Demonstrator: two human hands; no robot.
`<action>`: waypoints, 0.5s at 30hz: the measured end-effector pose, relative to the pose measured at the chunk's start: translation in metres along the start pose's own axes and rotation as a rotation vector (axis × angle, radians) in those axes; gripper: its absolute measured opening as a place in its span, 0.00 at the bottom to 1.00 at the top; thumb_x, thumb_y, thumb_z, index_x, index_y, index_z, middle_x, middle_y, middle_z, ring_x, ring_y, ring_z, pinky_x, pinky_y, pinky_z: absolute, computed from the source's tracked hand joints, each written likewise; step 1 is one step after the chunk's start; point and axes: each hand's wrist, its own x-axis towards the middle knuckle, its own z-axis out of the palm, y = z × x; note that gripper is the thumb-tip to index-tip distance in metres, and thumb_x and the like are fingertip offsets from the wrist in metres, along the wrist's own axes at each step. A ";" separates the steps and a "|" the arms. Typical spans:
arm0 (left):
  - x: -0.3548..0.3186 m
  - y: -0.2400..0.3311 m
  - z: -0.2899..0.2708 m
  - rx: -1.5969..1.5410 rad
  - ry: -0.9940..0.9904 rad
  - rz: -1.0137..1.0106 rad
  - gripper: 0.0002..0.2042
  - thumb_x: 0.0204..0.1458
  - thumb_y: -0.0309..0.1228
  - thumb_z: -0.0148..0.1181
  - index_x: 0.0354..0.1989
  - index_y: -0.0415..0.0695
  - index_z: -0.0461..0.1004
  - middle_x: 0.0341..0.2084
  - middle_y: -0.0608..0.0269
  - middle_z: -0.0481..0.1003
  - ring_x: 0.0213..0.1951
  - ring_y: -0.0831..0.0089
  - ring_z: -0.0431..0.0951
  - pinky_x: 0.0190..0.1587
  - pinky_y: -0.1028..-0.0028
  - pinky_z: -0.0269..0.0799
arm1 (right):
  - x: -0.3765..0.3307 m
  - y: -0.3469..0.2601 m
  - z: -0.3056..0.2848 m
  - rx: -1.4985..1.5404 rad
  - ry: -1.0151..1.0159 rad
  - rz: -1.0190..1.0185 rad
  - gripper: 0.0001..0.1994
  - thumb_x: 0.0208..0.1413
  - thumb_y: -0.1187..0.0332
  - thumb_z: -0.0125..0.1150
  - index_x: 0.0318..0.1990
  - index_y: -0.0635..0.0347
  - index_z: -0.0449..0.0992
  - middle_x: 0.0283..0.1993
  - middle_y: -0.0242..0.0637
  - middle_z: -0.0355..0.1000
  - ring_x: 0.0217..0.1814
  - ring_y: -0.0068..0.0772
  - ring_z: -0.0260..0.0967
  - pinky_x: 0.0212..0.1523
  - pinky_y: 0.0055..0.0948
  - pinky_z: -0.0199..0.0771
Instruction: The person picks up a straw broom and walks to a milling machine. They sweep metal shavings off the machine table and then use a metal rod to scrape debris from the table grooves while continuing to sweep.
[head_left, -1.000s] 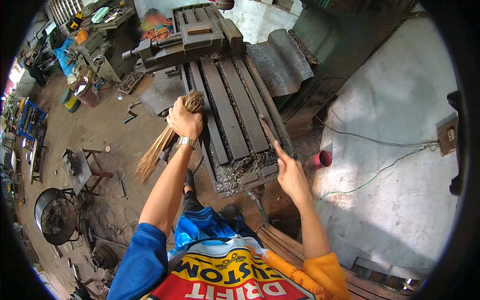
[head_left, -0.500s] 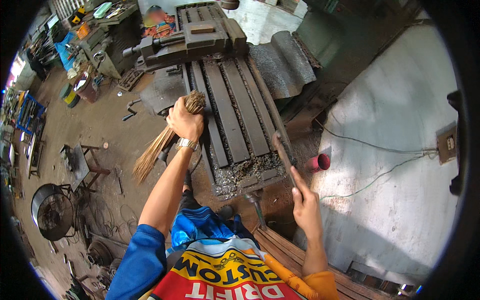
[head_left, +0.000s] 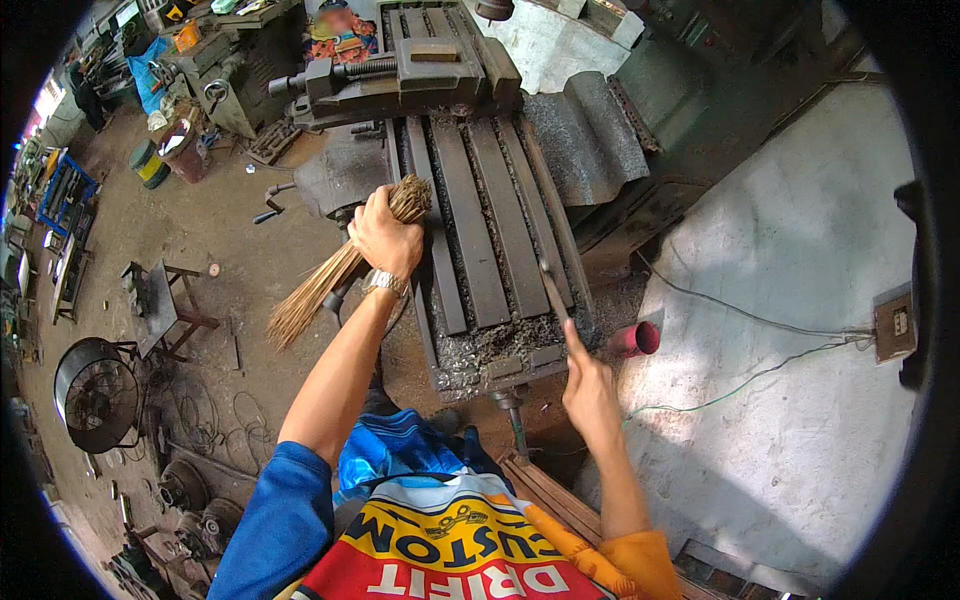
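Observation:
In my left hand (head_left: 388, 238), closed round the bundle near its thick end, is a stick broom (head_left: 318, 292). Its thin bristles fan down to the left, beside the table's left edge. My right hand (head_left: 592, 398) grips a slim metal bar (head_left: 558, 300) with a rounded tip. That tip is over the right-hand slots of the slotted machine table (head_left: 492, 235); I cannot tell whether it touches. Dark metal chips (head_left: 500, 340) fill the slots and pile up at the table's near end. A heavy machine vise (head_left: 430, 75) sits across the far part of the table.
A red cup-like container (head_left: 636, 340) is right of the table's near corner. Crank handle (head_left: 268, 214) juts out at the left. Bent sheet guard (head_left: 590, 140) lies along the right. A small metal stand (head_left: 168, 310) and round fan (head_left: 97, 395) stand on the floor. A person (head_left: 338, 30) is beyond the vise.
The view has shifted, so the table appears farther right. My right hand has moved left with the bar, closer to the table's near corner. The broom stays in my left hand.

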 end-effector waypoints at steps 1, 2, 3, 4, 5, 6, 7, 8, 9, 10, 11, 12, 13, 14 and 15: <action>0.000 0.000 0.000 0.000 0.000 -0.006 0.17 0.44 0.29 0.62 0.45 0.49 0.76 0.41 0.61 0.79 0.47 0.54 0.75 0.51 0.58 0.66 | -0.017 0.002 -0.003 -0.023 -0.011 -0.004 0.34 0.64 0.75 0.53 0.76 0.38 0.56 0.36 0.61 0.76 0.40 0.65 0.76 0.42 0.56 0.73; 0.000 0.000 0.001 0.001 0.001 -0.009 0.16 0.44 0.29 0.63 0.45 0.49 0.76 0.41 0.62 0.79 0.47 0.54 0.75 0.51 0.58 0.65 | -0.030 0.004 -0.006 0.026 -0.006 -0.017 0.34 0.64 0.75 0.53 0.76 0.38 0.55 0.36 0.61 0.76 0.39 0.65 0.75 0.41 0.56 0.73; 0.000 0.001 0.001 0.008 0.007 -0.010 0.16 0.44 0.30 0.63 0.44 0.49 0.76 0.41 0.62 0.79 0.47 0.54 0.75 0.52 0.57 0.65 | -0.041 0.005 -0.009 0.046 -0.056 0.059 0.33 0.64 0.75 0.53 0.76 0.39 0.57 0.35 0.61 0.76 0.38 0.65 0.75 0.42 0.55 0.74; 0.000 0.001 0.001 0.008 0.009 -0.004 0.16 0.43 0.30 0.63 0.44 0.49 0.76 0.41 0.62 0.79 0.47 0.54 0.75 0.51 0.57 0.65 | -0.050 0.005 -0.014 0.075 -0.084 0.091 0.32 0.65 0.75 0.53 0.75 0.40 0.58 0.35 0.60 0.76 0.38 0.66 0.75 0.42 0.53 0.75; 0.001 0.001 0.000 0.009 0.012 0.002 0.16 0.43 0.30 0.63 0.44 0.48 0.76 0.41 0.62 0.79 0.47 0.54 0.75 0.51 0.57 0.65 | -0.056 0.005 -0.019 0.121 -0.076 0.089 0.31 0.65 0.75 0.52 0.75 0.41 0.59 0.35 0.60 0.75 0.37 0.66 0.75 0.42 0.52 0.75; 0.001 0.001 0.001 0.019 0.000 -0.012 0.16 0.43 0.30 0.63 0.44 0.48 0.76 0.41 0.61 0.79 0.47 0.54 0.75 0.51 0.58 0.65 | -0.061 0.005 -0.024 0.171 -0.063 0.070 0.30 0.66 0.74 0.52 0.74 0.42 0.60 0.35 0.61 0.75 0.37 0.66 0.74 0.42 0.50 0.75; 0.001 0.001 0.001 0.005 0.011 0.003 0.16 0.43 0.30 0.63 0.44 0.48 0.76 0.40 0.61 0.79 0.47 0.54 0.75 0.51 0.58 0.65 | -0.063 0.003 -0.028 0.203 -0.042 0.044 0.29 0.66 0.74 0.52 0.74 0.42 0.61 0.36 0.61 0.75 0.37 0.67 0.74 0.42 0.49 0.75; 0.001 0.002 0.001 0.002 0.009 -0.002 0.16 0.43 0.29 0.63 0.44 0.47 0.76 0.40 0.60 0.79 0.46 0.54 0.75 0.51 0.58 0.65 | -0.062 0.001 -0.032 0.234 -0.021 0.017 0.28 0.67 0.74 0.51 0.74 0.43 0.62 0.36 0.61 0.74 0.37 0.67 0.74 0.42 0.49 0.75; 0.001 0.001 0.001 0.002 0.007 -0.007 0.16 0.43 0.29 0.63 0.44 0.47 0.76 0.40 0.60 0.79 0.46 0.53 0.75 0.51 0.58 0.65 | -0.058 -0.002 -0.035 0.250 0.008 -0.018 0.27 0.67 0.73 0.51 0.73 0.44 0.63 0.37 0.62 0.74 0.37 0.67 0.74 0.41 0.48 0.74; 0.001 0.001 0.000 0.008 0.014 -0.006 0.16 0.43 0.29 0.63 0.43 0.46 0.76 0.40 0.59 0.79 0.46 0.53 0.75 0.50 0.58 0.66 | -0.049 -0.005 -0.035 0.268 0.070 -0.127 0.27 0.68 0.73 0.50 0.73 0.45 0.63 0.38 0.63 0.74 0.38 0.68 0.73 0.41 0.48 0.74; 0.001 0.002 0.000 0.011 0.024 -0.003 0.16 0.43 0.29 0.63 0.43 0.46 0.76 0.40 0.59 0.79 0.46 0.53 0.75 0.50 0.58 0.66 | -0.039 -0.009 -0.035 0.263 0.050 -0.091 0.26 0.68 0.73 0.50 0.73 0.45 0.63 0.39 0.63 0.74 0.38 0.68 0.73 0.41 0.48 0.74; 0.000 0.002 0.000 0.015 0.041 0.009 0.16 0.43 0.29 0.63 0.43 0.46 0.77 0.40 0.59 0.79 0.45 0.53 0.75 0.50 0.58 0.66 | -0.024 -0.012 -0.034 0.255 0.061 -0.125 0.26 0.68 0.73 0.50 0.73 0.46 0.63 0.41 0.64 0.74 0.40 0.69 0.73 0.41 0.49 0.73; 0.000 0.002 0.000 0.010 0.036 0.009 0.16 0.43 0.28 0.63 0.43 0.46 0.77 0.40 0.59 0.79 0.45 0.53 0.75 0.49 0.58 0.66 | -0.005 -0.015 -0.033 0.230 0.082 -0.174 0.26 0.68 0.72 0.50 0.72 0.47 0.63 0.42 0.64 0.74 0.41 0.69 0.73 0.42 0.51 0.72; 0.000 0.002 0.000 0.001 0.026 0.003 0.17 0.41 0.27 0.63 0.43 0.47 0.76 0.40 0.60 0.79 0.45 0.54 0.75 0.50 0.58 0.65 | 0.015 -0.017 -0.031 0.248 0.079 -0.167 0.25 0.68 0.72 0.50 0.72 0.47 0.63 0.44 0.64 0.74 0.43 0.70 0.72 0.42 0.52 0.72; 0.000 0.002 0.000 -0.005 0.028 0.003 0.18 0.39 0.27 0.63 0.44 0.47 0.76 0.40 0.61 0.79 0.45 0.55 0.75 0.50 0.58 0.65 | 0.041 -0.020 -0.024 0.232 0.110 -0.210 0.25 0.68 0.73 0.50 0.72 0.48 0.64 0.45 0.64 0.74 0.45 0.70 0.72 0.43 0.54 0.70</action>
